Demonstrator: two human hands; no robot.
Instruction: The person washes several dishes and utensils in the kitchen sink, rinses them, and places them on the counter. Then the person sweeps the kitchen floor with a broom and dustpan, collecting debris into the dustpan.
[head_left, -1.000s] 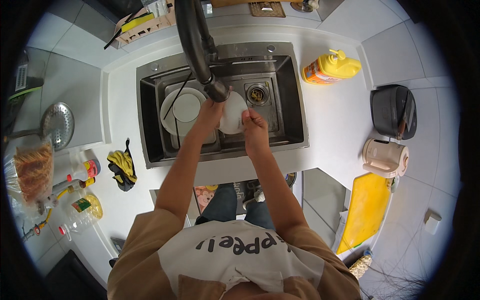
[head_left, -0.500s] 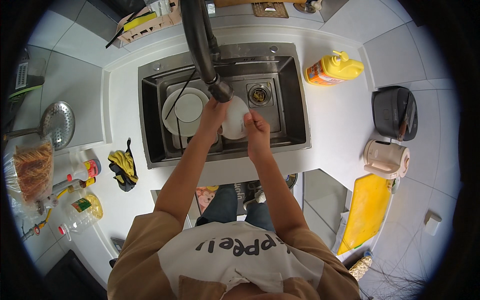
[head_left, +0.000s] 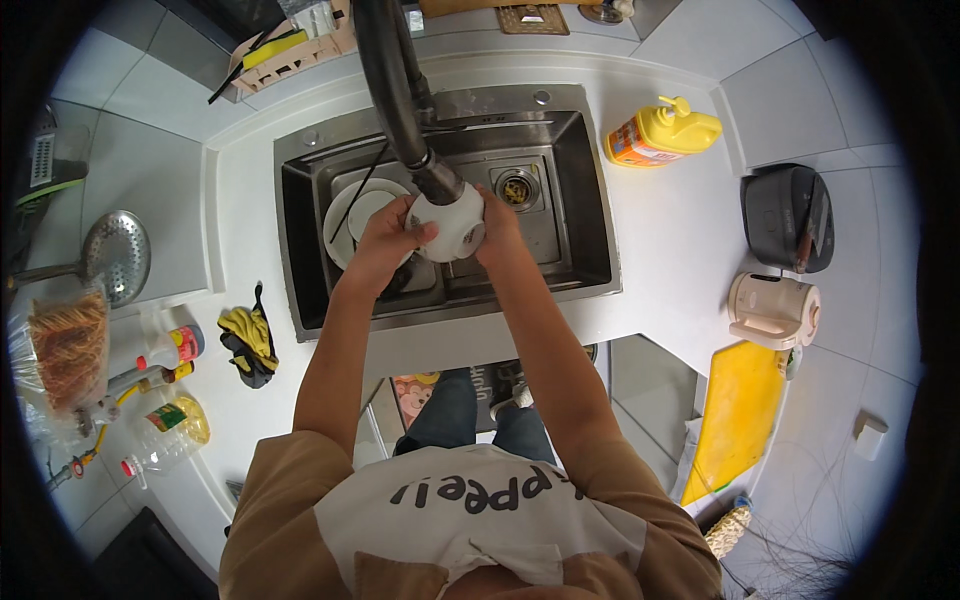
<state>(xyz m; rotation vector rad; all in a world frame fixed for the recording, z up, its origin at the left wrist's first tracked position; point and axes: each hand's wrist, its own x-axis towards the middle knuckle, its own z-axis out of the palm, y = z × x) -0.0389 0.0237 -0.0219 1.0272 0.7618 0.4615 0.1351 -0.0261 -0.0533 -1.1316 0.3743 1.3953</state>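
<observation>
White bowl (head_left: 447, 230) below the faucet spout (head_left: 437, 181), mid-sink (head_left: 545, 237), left hand (head_left: 386, 243) gripping its left side, right hand (head_left: 499, 232) its right, some fingers hidden; handling looks unfinished, and whether white dishes (head_left: 369, 204) at sink's left are done, cannot tell.

A dark faucet (head_left: 392, 95) and white bowl (head_left: 447, 232) blocked the sink's (head_left: 545, 245) middle, plates (head_left: 368, 207) its left; its right end lay free, as did desk (head_left: 655, 230) just right of it.
</observation>
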